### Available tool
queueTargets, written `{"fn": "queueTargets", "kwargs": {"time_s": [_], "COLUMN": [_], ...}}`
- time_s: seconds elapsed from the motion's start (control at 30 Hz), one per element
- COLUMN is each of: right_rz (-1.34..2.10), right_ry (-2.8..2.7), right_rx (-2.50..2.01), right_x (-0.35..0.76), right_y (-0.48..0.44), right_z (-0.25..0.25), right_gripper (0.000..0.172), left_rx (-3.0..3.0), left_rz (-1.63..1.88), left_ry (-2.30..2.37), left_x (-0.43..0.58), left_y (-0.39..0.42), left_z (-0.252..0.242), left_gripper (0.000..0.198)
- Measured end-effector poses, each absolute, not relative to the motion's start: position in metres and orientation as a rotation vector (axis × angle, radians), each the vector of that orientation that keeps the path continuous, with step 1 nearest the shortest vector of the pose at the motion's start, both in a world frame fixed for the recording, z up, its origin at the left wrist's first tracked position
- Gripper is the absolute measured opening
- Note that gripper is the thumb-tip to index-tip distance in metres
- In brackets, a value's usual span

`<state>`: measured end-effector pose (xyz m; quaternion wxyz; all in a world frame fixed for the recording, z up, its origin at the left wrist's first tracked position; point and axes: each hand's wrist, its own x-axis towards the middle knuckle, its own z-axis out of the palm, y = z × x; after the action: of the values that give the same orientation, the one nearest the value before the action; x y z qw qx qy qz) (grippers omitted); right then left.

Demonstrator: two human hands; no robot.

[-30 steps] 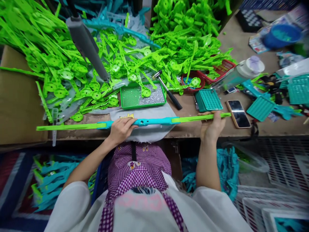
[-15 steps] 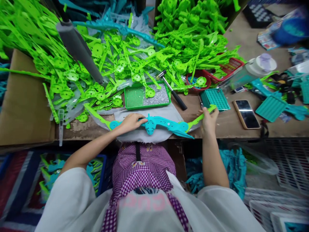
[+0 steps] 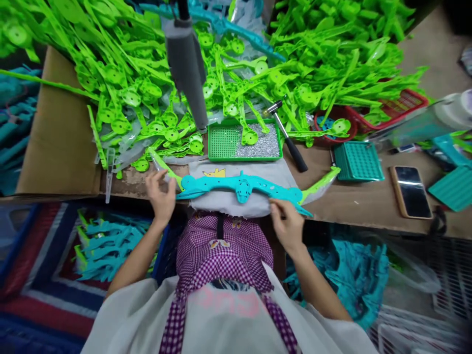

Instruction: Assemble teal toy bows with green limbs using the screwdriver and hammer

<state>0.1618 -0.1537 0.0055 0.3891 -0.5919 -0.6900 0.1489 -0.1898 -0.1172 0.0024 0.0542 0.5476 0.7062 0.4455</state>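
A toy bow (image 3: 221, 184), with a teal middle body and a lime-green limb at each end, lies across a pale cloth (image 3: 254, 209) at the bench's front edge. My left hand (image 3: 161, 196) is at the left green limb (image 3: 164, 166), thumb and fingers apart, its fingertips against or just beside the limb. Below the right half of the teal body is my right hand (image 3: 289, 226). Its fingers are curled together close to the cloth and the body's lower edge; what they pinch, if anything, is hidden. Beyond the bow sits a green tray (image 3: 223, 142) of small metal pins.
A hammer (image 3: 289, 140) rests right of the tray. A grey power driver (image 3: 188, 73) hangs over heaped green parts (image 3: 147, 93). At right are a teal basket (image 3: 359, 161), a phone (image 3: 411, 191) and a bottle (image 3: 424, 120). A cardboard box (image 3: 64, 132) stands left.
My left hand has moved from the bow's centre to its left limb. My right hand has let go of the right limb and come in below the teal body. The view has shifted.
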Motion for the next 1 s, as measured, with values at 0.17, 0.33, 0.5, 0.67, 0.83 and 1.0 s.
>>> {"fn": "queueTargets", "kwargs": {"time_s": [0.17, 0.33, 0.5, 0.67, 0.83, 1.0], "right_rz": [0.516, 0.38, 0.563, 1.915, 2.027, 1.918], "right_ry": [-1.931, -2.125, -1.874, -1.064, -0.19, -0.158], "right_rx": [-1.377, -1.428, -1.424, -1.198, -1.141, -1.28], "right_x": [0.12, 0.104, 0.099, 0.055, -0.007, -0.019], "right_y": [-0.155, -0.125, -0.145, -0.173, -0.147, -0.16], "right_z": [-0.011, -0.016, -0.005, 0.017, 0.013, -0.001], "right_gripper": [0.025, 0.036, 0.028, 0.036, 0.041, 0.038], "left_rx": [1.271, 0.944, 0.767, 0.802, 0.546, 0.12], "left_rz": [1.172, 1.146, 1.315, 1.588, 1.665, 1.746], "left_ry": [2.071, 1.738, 1.673, 1.698, 1.523, 1.235], "left_x": [-0.219, -0.214, -0.21, -0.191, -0.17, -0.186], "left_y": [-0.161, -0.163, -0.168, -0.186, -0.212, -0.197], "left_z": [-0.021, -0.016, -0.016, -0.012, -0.007, 0.02], "left_gripper": [0.039, 0.048, 0.043, 0.028, 0.038, 0.056]}}
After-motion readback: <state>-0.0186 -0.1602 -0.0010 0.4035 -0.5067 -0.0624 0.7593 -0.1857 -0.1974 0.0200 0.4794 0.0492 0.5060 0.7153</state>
